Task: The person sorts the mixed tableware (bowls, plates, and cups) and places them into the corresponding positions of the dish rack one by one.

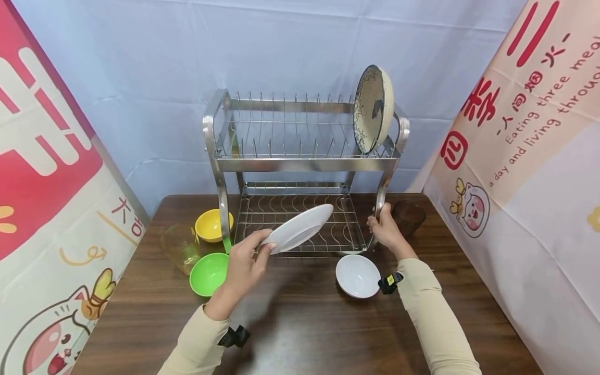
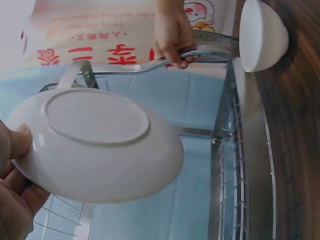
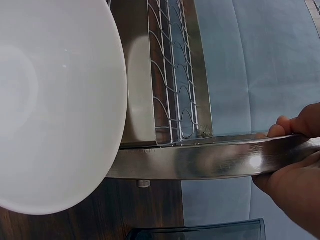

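Pale blue cloth [image 1: 290, 52] is hanging behind the whole setup, and a dark wood desk [image 1: 304, 338] is carrying a two-tier metal dish rack [image 1: 304, 165]. So the left hand [image 1: 246, 265] is pinching a white dish [image 1: 300, 229] by one edge, thumb and fingers closing on the rim. That dish is hanging in the air, tilted, around the front of the lower tier, and from the left wrist view it's showing its underside and foot ring. Can't really tell if it's sitting out in front of the wires or slightly over them.

Meanwhile the right hand [image 1: 389, 229] is curling its fingers round the rack's right upright, so I'm guessing it's steadying the frame. Up top, a patterned bowl [image 1: 375, 109] is standing on edge at the right end. A white bowl [image 1: 358, 276] is sitting on the desk near the front right, and green [image 1: 208, 275] and yellow [image 1: 213, 225] bowls are sitting on the left side.

If I'm reading it right, the step in hand is bringing the dish to the rack, with nothing being set down yet. Next move is probably calling for lining the rim up with the wire slots, clearing the front rail, and not loosening that pinch until the wires are taking the weight. One-edge grip is looking a bit tippy to me.
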`<state>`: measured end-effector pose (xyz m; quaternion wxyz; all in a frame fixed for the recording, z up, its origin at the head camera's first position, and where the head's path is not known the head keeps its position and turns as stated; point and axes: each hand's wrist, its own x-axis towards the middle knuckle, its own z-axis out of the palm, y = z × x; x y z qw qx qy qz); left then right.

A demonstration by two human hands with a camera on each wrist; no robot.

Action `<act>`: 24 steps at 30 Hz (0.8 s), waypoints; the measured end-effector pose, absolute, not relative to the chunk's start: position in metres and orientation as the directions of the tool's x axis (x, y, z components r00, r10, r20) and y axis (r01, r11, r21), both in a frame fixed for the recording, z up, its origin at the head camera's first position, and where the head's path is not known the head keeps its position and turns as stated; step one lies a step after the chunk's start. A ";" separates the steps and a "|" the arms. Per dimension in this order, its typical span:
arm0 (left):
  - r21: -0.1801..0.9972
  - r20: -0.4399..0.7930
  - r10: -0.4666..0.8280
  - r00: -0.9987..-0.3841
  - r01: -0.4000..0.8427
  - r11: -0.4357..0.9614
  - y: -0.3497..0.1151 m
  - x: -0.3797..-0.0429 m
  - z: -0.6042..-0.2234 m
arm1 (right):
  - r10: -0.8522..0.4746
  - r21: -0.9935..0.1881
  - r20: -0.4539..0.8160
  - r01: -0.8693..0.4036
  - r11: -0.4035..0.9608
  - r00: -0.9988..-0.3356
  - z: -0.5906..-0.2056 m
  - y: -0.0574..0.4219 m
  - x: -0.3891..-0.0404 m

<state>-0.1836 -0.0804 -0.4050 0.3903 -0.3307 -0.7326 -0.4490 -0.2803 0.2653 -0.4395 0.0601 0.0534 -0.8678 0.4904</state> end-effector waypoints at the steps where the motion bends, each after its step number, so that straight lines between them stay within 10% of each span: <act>1: 0.404 0.871 0.128 -0.475 0.839 0.363 -0.080 -0.184 -0.403 | -0.035 -0.844 0.160 -0.155 0.513 -0.987 -0.440 0.265 -0.281; 24: 0.477 0.873 0.014 -0.487 0.861 0.176 -0.077 -0.180 -0.350 | -0.018 -0.848 0.184 -0.168 0.502 -0.983 -0.441 0.264 -0.281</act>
